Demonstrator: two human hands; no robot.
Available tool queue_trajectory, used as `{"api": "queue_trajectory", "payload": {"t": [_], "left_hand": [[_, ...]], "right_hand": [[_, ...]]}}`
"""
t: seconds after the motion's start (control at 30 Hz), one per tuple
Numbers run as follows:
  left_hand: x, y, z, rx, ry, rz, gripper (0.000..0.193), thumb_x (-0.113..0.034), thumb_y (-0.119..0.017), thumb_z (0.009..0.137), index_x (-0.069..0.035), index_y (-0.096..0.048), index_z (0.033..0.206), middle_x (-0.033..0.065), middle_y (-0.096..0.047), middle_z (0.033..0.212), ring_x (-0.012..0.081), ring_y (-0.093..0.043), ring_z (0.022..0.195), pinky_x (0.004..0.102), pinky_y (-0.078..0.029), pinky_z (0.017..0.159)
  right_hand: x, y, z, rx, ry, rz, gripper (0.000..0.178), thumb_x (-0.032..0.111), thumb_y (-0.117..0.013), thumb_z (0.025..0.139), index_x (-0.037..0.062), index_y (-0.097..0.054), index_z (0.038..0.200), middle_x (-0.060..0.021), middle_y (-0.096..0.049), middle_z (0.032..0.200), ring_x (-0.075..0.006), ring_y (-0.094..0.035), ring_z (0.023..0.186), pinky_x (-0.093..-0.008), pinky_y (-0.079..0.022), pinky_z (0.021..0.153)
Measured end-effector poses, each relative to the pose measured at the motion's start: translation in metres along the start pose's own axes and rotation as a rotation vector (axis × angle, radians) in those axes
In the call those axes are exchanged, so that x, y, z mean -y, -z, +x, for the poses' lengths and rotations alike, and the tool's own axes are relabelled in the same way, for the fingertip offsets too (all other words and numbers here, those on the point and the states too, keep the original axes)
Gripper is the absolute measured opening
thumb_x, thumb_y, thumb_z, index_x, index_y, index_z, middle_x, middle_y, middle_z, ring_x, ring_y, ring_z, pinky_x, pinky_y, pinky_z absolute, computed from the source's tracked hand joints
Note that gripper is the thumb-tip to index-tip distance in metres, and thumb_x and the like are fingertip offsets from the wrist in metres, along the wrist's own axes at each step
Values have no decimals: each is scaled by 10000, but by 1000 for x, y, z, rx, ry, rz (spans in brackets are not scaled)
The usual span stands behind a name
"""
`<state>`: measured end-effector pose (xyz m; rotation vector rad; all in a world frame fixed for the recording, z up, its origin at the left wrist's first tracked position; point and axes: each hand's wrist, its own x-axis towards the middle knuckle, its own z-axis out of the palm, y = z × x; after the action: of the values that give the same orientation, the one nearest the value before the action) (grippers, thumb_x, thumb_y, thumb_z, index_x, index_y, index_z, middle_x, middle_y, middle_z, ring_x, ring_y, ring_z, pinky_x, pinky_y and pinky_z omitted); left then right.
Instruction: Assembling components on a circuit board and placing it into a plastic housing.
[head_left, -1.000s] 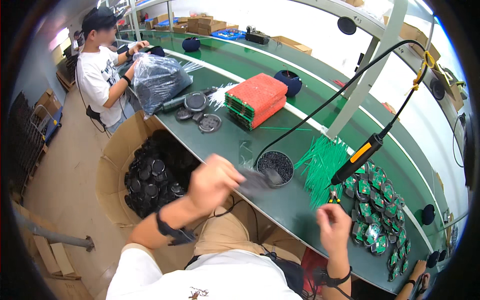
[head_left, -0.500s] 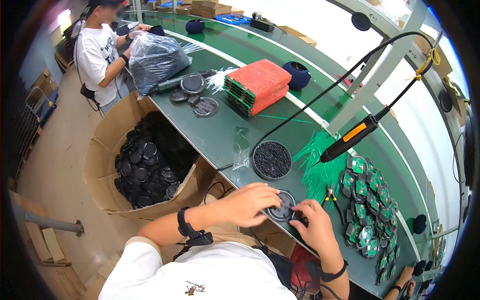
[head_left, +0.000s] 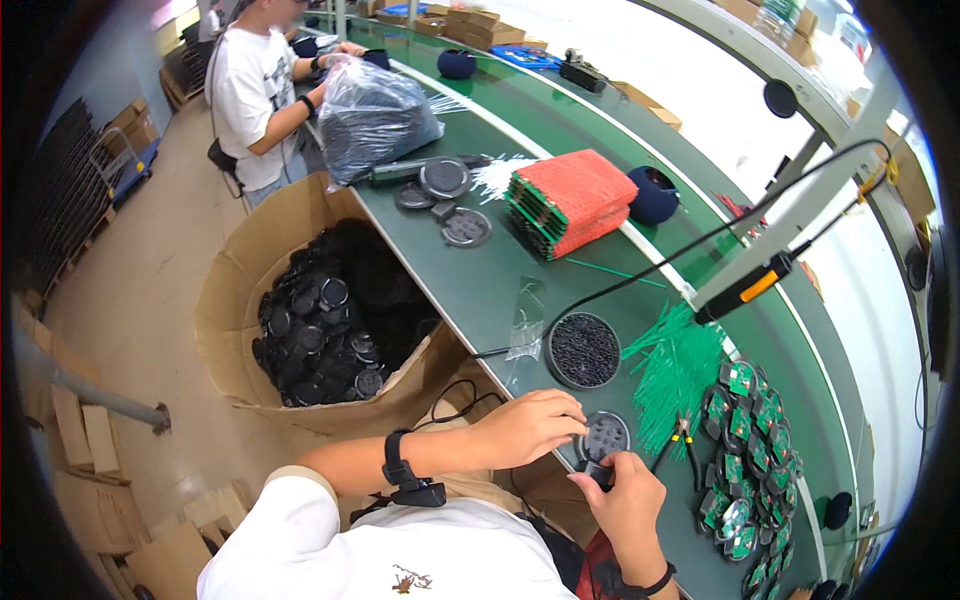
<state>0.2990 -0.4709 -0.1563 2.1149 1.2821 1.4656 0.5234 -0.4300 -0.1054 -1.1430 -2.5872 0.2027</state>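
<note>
My left hand (head_left: 528,427) and my right hand (head_left: 626,494) meet at the near edge of the green bench (head_left: 490,290). Both hold a round black plastic part (head_left: 603,437) with holes in its face; my left fingers grip its left rim and my right fingers pinch its lower edge. A black wristband sits on my left wrist. Just beyond the part stands a round dish of small black pieces (head_left: 583,349). A loose bundle of green wires (head_left: 675,365) lies to the right of the dish.
A big cardboard box (head_left: 330,310) of black round parts stands left of the bench. Green circuit boards (head_left: 742,450), small pliers (head_left: 681,436), a hanging orange-handled tool (head_left: 745,289) and a red-topped stack (head_left: 570,200) are on the bench. Another person (head_left: 262,85) handles a plastic bag (head_left: 375,120) far left.
My left hand came back from the bench middle to the near edge, and both hands closed around the round black part. The view also tilted downward a little.
</note>
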Motion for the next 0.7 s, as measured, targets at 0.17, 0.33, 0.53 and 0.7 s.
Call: {"api": "queue_trajectory", "payload": {"t": [0.17, 0.33, 0.53, 0.7], "left_hand": [[-4, 63, -17, -139, 253, 137, 162, -30, -698, 845, -54, -716, 1004, 108, -675, 895, 281, -650, 837, 375, -526, 757], [53, 144, 68, -385, 189, 532, 276, -161, -755, 796, -24, -645, 1009, 150, -640, 1027, 346, -603, 1016, 428, -487, 894], [121, 141, 174, -157, 389, 931, 824, -538, -817, 661, -81, -582, 1305, 268, -502, 1324, 448, -425, 1299, 511, -354, 1100], [127, 155, 204, 2, 672, 731, 787, -528, -794, 638, -132, -637, 1300, 216, -564, 1302, 416, -528, 1211, 484, -451, 1021]], "right_hand": [[5, -1, 4, -3, -31, -34, 482, 468, -850, 689, 73, -638, 866, -62, -631, 723, -245, -634, 601, -366, -462, 520], [10, 35, 23, 179, -117, 91, 370, 341, -844, 744, 73, -670, 930, -47, -604, 576, -242, -606, 510, -369, -455, 495], [17, 60, 98, 52, -54, 302, 144, 143, -709, 874, 41, -664, 966, -121, -628, 645, -249, -610, 540, -356, -475, 536], [-3, 38, 161, 31, -83, 477, 156, 99, -667, 896, 4, -647, 1018, -120, -643, 732, -183, -620, 619, -329, -485, 585]]}}
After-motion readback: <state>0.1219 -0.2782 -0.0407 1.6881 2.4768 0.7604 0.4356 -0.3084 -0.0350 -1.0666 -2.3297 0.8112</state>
